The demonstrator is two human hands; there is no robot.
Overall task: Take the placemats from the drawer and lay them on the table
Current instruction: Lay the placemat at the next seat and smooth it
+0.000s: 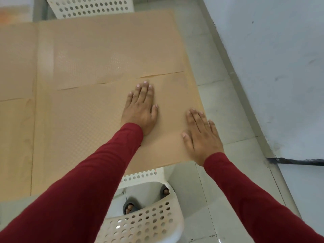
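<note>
No writing shows anywhere. Both the left hand and right hand lie flat, fingers straight, on the near placemat; the surface beneath is mostly hidden, cut off at 9 o'clock.

both hands lay flat on a tan placemat on the table. the left hand was near its middle, and the right hand by its right edge. a white chair stood below.

placemats: tan, fine dotted weave | sleeves: dark red | chair: white (round perforations) | floor: pale grey tile
</note>
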